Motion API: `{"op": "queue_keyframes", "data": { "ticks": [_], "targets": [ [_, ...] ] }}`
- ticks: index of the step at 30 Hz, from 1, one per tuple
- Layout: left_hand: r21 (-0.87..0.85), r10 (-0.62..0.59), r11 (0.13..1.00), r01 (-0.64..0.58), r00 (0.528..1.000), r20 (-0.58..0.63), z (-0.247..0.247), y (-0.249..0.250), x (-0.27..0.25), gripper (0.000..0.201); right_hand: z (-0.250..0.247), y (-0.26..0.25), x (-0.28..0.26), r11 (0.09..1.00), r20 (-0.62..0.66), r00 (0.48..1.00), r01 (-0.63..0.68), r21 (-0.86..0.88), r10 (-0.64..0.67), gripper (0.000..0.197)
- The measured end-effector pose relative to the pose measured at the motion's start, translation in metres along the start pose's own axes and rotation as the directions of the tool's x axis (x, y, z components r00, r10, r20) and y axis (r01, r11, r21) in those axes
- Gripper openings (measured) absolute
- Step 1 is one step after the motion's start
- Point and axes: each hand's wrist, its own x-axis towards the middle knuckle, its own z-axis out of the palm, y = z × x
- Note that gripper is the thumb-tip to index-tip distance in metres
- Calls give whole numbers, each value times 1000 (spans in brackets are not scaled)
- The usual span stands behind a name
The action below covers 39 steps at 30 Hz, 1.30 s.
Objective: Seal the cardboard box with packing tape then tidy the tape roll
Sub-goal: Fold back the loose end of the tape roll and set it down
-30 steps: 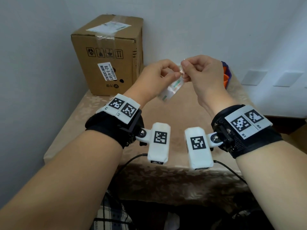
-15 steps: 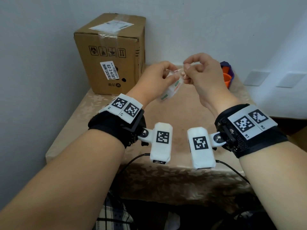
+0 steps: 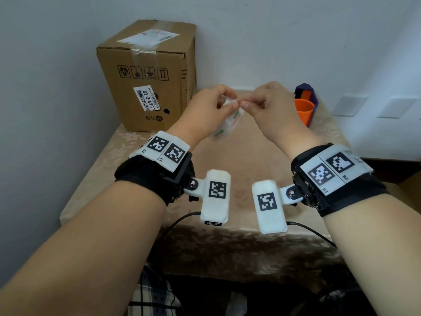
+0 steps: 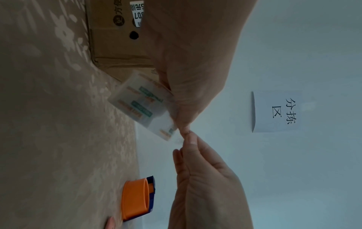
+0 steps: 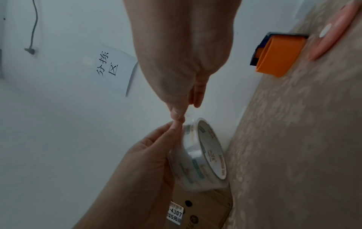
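The tape roll is gripped above the counter by the left hand; its free end, barely discernible, is pinched by the right hand. The roll's printed rim is shown only by the right wrist view.

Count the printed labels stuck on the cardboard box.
2: a shipping label on the cardboard box top, under clear tape, and a barcode sticker on its front face. Hidden sides may carry more.

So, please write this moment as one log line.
left hand: holds tape roll | right hand: pinches tape end at roll | cardboard box: on table, untouched
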Motion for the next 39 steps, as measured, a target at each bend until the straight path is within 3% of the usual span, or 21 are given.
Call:
{"op": "queue_keyframes", "data": {
  "ticks": [6,10,13,15,18,21,23,24,28,32,35,37,39],
  "targets": [
    [-158,19,987,-5,996,85,4,9,-4,32,1,7,2,969,-84,986,-125,212,146,18],
    [-123,13,992,1,993,116,4,5,-5,31,4,10,1,891,8,971,-223,396,240,17],
    [-103,-14,994,26,993,116,3,4,-5,43,1,14,1,804,65,961,-261,534,268,23],
    [-108,-37,993,54,988,150,6,7,-5,53,-2,19,3,822,83,964,-258,507,251,22],
    [47,-32,999,25,986,162,11,9,3,54,-4,29,8,868,99,957,-287,405,271,18],
    [265,4,963,-50,986,169,17,11,23,42,-4,40,20,922,79,956,-293,253,282,14],
    [348,44,932,-101,984,170,23,10,39,23,-3,46,31,947,96,958,-283,155,270,11],
    [361,49,926,-108,985,168,24,8,47,17,-3,49,37,948,105,958,-280,148,267,9],
    [418,24,904,-90,987,162,26,-7,78,20,-5,62,57,931,151,950,-300,208,273,17],
    [464,-54,886,-22,987,150,24,-35,101,10,-5,84,73,951,173,943,-301,73,285,21],
    [492,-114,871,0,973,202,29,-56,109,33,-1,96,80,946,184,932,-322,30,312,18],
    [517,-138,856,16,970,200,35,-66,111,24,4,100,82,941,200,924,-338,27,326,19],
    [619,-118,786,2,982,148,42,-72,114,9,8,104,83,936,197,921,-351,40,337,19]
  ]
}}
